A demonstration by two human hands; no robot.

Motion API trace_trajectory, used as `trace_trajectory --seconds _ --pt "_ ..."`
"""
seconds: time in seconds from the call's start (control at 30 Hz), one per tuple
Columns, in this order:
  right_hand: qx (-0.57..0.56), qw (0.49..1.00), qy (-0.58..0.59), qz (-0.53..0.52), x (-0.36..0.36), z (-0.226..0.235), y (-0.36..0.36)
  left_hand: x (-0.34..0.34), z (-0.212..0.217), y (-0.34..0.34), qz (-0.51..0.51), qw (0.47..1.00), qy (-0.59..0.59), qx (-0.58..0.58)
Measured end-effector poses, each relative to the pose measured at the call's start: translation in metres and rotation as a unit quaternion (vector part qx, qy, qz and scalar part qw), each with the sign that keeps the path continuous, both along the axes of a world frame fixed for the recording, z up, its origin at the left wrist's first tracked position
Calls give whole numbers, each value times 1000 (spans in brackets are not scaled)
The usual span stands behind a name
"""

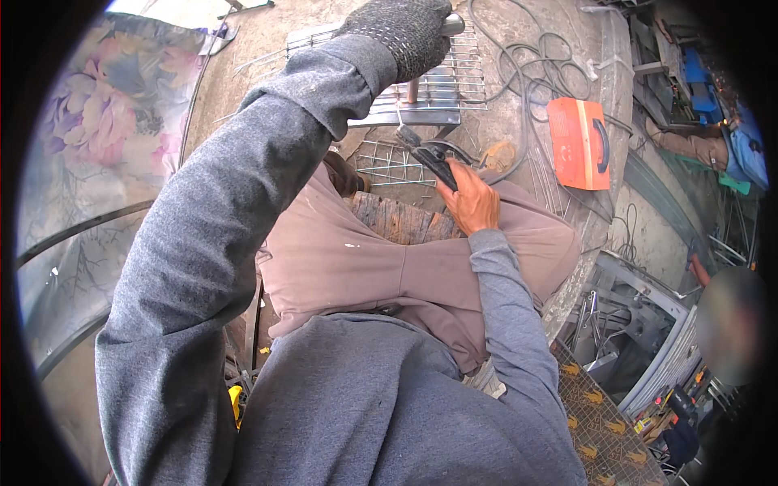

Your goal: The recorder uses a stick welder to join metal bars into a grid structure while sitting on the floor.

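Note:
My left hand [405, 36], in a dark knitted glove, is closed around a short metal tube [454, 24] held over a wire grid panel [454, 85]. My right hand [470, 198] is bare and grips the black handle of a welding electrode holder [433, 158], whose tip points up toward the grid's near edge. A second, smaller wire grid [389, 162] lies just below the first on the ground. My knees in brown trousers [365, 259] fill the middle, with a wooden block [401, 219] between them.
An orange welding machine [577, 144] with a black handle sits to the right, with grey cables [527, 65] coiled beside it. A floral cloth [105, 121] hangs at left. Another person [713, 146] crouches at far right, and metal frames [640, 316] lie at lower right.

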State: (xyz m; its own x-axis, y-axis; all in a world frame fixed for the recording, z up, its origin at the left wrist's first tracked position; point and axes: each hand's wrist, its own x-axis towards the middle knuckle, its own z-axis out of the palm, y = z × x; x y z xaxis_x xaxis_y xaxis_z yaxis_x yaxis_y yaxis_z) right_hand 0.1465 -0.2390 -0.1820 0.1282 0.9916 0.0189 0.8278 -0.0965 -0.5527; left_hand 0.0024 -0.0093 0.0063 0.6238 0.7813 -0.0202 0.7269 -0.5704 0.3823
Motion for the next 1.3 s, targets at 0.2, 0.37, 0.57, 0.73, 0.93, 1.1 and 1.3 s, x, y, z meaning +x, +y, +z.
trace_trajectory --seconds 0.2,0.37,0.57,0.73,0.93,1.1,1.3 --pt "4 1000 2 0 -1 -2 1 2 -7 5 4 1000 23 13" --pt "-1 1000 2 -3 -1 -3 1 4 -5 3 12 1000 23 10" --pt "118 988 -82 52 5 -13 0 2 -1 5 2 1000 23 4" --pt "15 999 -30 16 3 -11 -1 1 -8 8 -6 1000 7 -4" --pt "26 1000 2 6 0 -7 -1 0 -9 7 18 1000 18 -1" --pt "42 999 7 -1 1 -6 -1 -1 -3 3 12 1000 2 -6" --pt "40 999 -2 -8 0 -4 0 -3 -4 4 7 1000 0 7"
